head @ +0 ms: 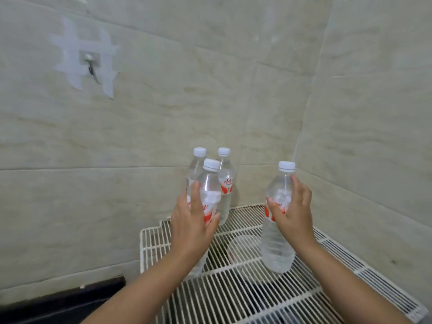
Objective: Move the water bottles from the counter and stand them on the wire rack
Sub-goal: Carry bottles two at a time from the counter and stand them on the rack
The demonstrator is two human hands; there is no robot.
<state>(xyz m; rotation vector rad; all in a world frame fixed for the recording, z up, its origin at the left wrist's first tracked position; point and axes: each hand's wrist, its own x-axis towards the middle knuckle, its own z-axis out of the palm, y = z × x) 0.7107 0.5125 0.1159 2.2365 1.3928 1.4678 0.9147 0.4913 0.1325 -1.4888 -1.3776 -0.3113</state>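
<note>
A white wire rack fills the corner of the tiled walls. My left hand grips a clear water bottle with a white cap and red label, held over the rack's left part. My right hand grips a second such bottle, tilted slightly, its base at or just above the wires. Two more bottles stand upright at the rack's back: one in plain sight, the other mostly hidden behind the bottle in my left hand.
Beige tiled walls close in the rack at the back and right. A metal hook fixed with white tape is on the wall at upper left. A dark counter edge lies at lower left.
</note>
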